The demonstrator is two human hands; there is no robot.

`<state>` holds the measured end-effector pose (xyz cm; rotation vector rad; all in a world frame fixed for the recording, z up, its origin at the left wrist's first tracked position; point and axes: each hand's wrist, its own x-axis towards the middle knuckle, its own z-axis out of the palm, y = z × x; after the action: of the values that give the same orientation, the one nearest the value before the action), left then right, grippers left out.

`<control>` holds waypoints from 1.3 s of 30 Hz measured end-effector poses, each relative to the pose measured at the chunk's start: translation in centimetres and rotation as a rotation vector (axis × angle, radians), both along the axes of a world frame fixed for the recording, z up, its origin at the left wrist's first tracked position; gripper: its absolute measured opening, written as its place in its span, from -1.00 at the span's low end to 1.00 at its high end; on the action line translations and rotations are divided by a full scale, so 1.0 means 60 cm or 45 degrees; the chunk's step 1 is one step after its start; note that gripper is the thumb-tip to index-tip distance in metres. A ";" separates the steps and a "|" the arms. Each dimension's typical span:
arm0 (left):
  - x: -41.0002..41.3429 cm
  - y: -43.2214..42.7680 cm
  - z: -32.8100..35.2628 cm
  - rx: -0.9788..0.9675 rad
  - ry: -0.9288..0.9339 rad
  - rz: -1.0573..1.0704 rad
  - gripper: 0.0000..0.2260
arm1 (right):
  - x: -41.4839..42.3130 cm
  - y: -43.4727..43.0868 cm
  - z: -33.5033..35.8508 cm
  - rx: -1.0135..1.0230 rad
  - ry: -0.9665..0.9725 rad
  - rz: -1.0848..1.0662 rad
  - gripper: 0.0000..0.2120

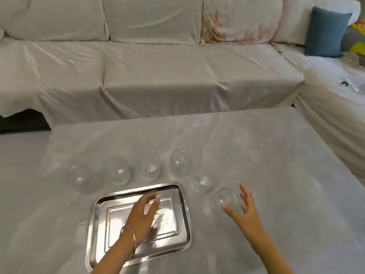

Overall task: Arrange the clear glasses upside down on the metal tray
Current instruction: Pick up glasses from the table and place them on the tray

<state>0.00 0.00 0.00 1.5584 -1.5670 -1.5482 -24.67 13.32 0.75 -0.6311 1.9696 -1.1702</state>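
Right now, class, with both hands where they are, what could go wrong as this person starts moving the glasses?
1. The open right hand is beside the nearest glass but not gripping it; a loose grasp on smooth glass might slip.
2. The left hand hovers over the metal tray, possibly blocking where a glass should go.
3. The small glass sits close by and could be knocked.
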 end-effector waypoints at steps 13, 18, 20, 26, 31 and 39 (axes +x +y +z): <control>-0.077 -0.014 -0.184 -0.467 -0.045 -0.366 -0.46 | -0.018 -0.022 -0.195 -0.477 0.284 -0.047 -0.43; -0.069 -0.019 -0.189 -0.612 -0.145 -0.388 -0.62 | -0.018 -0.023 -0.200 -0.495 0.335 -0.085 -0.44; -0.062 -0.013 -0.185 -0.612 -0.084 -0.367 -0.64 | -0.014 -0.021 -0.195 -0.502 0.344 -0.099 -0.42; -0.021 0.020 -0.141 -0.569 0.091 -0.435 -0.64 | 0.039 -0.017 -0.144 -0.593 0.213 0.015 -0.49; 0.029 0.056 -0.095 -0.550 0.251 -0.494 -0.59 | 0.134 -0.040 -0.082 -0.676 0.037 0.258 -0.44; 0.188 0.080 -0.031 -0.678 0.284 -0.326 -0.51 | 0.316 -0.067 -0.021 -0.654 -0.022 0.640 -0.37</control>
<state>11.26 4.81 -1.84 0.8955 -1.8976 -1.2261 -5.73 9.27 -0.54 -1.2857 1.3650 -1.3398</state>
